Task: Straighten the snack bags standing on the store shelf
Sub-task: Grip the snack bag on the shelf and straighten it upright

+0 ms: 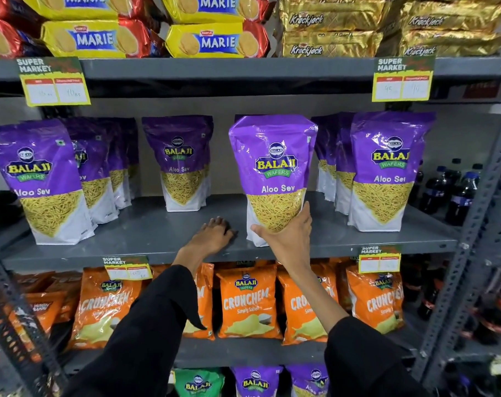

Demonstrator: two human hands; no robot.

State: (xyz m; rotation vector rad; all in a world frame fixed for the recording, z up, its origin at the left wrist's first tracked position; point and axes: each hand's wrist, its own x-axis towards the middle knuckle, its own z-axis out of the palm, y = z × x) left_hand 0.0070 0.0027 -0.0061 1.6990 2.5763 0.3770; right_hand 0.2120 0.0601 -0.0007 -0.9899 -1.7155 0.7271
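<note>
Aloo Sev bag (pixel 273 167), upright mid-shelf at the grey shelf (pixel 157 227) front edge, long axis vertical; right hand (pixel 286 236) cups its lower front; left hand (pixel 213 236) flat, empty, just beside.

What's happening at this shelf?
A person is tidying purple Aloo Sev bags on a grey store shelf. The right hand grips the lower part of the middle bag, which stands near the front edge. The left hand rests flat on the shelf beside it, holding nothing. Other bags stand further back.
</note>
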